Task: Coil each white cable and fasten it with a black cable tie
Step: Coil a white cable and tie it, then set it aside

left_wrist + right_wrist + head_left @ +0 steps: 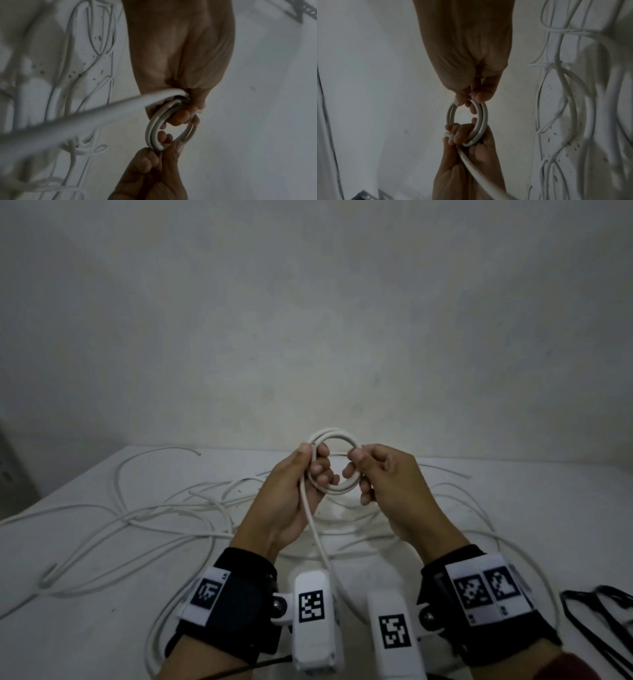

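A small coil of white cable [337, 435], two or three turns, is held up above the table between both hands. My left hand [313, 463] grips its left side, thumb outside and fingers curled through the ring. My right hand [356, 470] pinches the right side between thumb and fingers. The cable's free length [318, 539] runs from my left palm down toward the table. The left wrist view shows the coil [150, 129] with the left fingers [181, 115] above and the right hand [163, 152] below. In the right wrist view the coil [483, 121] hangs between the right fingers [481, 96] and the left hand [462, 135].
Several loose white cables [164, 518] lie tangled across the white table [85, 655] under and around my hands. Black cable ties [596, 607] lie at the table's right edge near my right wrist. A pale wall stands behind the table.
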